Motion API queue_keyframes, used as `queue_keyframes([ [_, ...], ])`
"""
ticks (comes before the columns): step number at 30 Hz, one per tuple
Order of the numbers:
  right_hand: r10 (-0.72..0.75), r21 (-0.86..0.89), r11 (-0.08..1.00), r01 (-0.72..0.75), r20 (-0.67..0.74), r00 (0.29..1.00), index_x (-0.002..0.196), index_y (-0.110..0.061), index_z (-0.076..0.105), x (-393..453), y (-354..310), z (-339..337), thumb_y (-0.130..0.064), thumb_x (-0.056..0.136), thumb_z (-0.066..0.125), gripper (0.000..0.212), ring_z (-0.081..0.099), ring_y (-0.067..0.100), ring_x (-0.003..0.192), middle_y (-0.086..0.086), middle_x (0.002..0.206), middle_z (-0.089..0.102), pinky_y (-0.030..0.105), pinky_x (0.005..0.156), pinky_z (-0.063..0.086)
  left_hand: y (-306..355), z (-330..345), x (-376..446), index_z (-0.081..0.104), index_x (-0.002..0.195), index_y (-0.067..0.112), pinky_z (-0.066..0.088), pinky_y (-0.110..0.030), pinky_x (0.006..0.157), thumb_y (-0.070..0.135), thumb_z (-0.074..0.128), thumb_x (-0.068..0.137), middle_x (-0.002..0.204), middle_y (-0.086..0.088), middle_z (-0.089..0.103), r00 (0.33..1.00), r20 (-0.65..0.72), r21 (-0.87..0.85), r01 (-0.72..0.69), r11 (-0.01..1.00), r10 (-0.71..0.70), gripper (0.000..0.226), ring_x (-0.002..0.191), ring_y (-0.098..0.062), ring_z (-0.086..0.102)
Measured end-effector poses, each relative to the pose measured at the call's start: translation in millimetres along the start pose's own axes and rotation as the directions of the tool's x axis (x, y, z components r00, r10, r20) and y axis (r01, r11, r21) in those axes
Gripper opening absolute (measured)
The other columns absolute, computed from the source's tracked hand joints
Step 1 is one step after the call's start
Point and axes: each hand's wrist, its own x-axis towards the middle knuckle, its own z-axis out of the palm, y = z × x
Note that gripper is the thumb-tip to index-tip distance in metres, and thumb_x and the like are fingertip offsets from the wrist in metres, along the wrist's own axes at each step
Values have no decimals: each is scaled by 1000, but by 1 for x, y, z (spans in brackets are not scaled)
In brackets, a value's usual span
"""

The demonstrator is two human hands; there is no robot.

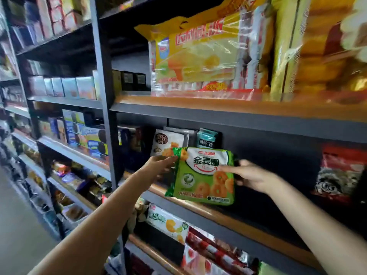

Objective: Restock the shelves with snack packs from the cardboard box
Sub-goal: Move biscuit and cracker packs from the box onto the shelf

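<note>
A green snack pack [202, 176] with ring biscuits printed on it stands upright on the wooden front edge of the middle shelf [224, 213]. My left hand [158, 165] pinches its top left corner. My right hand [248, 175] holds its right side, thumb on the front and fingers behind the pack. Behind it on the same shelf stand a white snack pack [166, 140] and a teal one [207, 137]. The cardboard box is out of view.
The shelf above holds large yellow multipacks [198, 56]. A red and black pack [341, 175] stands at the right of the middle shelf, with dark room between it and the green pack. Lower shelves hold more packs [168, 223]. An aisle floor [15, 225] lies left.
</note>
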Motion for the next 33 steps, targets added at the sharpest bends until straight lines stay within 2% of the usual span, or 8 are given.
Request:
queue_keyframes([
  [4,-2,65,998,19,-254,967,113,-15,41,24,5,-28,-28,70,79,59,58,16,107,6,130,53,26,62,43,-4,13,59,59,83,22,38,-20,60,25,55,92,93,0,65,992,124,44,-29,999,23,10,80,-12,57],
  [8,-26,46,998,47,-376,926,104,-16,49,34,12,-50,-24,77,75,39,58,16,93,8,114,62,28,64,39,-18,44,96,58,81,23,37,-20,63,15,58,90,79,4,60,963,264,142,-86,986,46,12,72,-5,55],
  [13,-51,13,998,68,-509,859,120,-15,48,45,19,-60,-25,78,73,50,52,19,84,7,101,65,23,51,31,-28,78,129,59,97,16,39,-20,63,11,61,88,95,-6,57,925,377,174,-117,978,44,10,80,-9,51],
  [16,-76,-28,997,72,-540,838,120,-16,52,53,26,-66,-24,80,71,45,54,14,75,8,108,66,21,47,29,-34,92,141,59,115,7,41,-19,67,13,64,86,100,-5,59,908,419,184,-103,978,17,30,92,-12,53],
  [25,5,20,1000,9,-578,816,140,-11,36,75,43,-75,-19,84,67,65,58,24,104,11,132,55,25,60,39,-46,112,160,51,127,9,41,-19,68,10,62,86,117,-5,58,878,478,237,-94,967,-32,42,100,-14,51],
  [28,15,37,999,11,-620,784,135,-6,43,73,50,-83,-14,85,65,55,61,23,95,12,123,57,26,61,42,-42,123,159,53,124,11,41,-19,70,7,60,87,111,-2,58,859,512,219,-107,970,-21,38,101,-14,51],
  [30,-25,-14,1000,22,-664,748,125,-5,54,66,53,-91,-12,85,65,42,63,22,86,11,114,63,30,66,48,-39,136,160,55,123,12,46,-24,76,8,61,85,115,-4,62,849,528,210,-118,971,-11,39,104,-15,56],
  [33,-46,-46,999,18,-755,654,131,-10,50,51,55,-108,-9,85,64,48,60,26,105,8,122,58,39,88,51,-36,161,157,55,124,8,48,-36,95,6,63,82,122,-9,62,823,568,176,-137,975,13,42,112,-21,59],
])
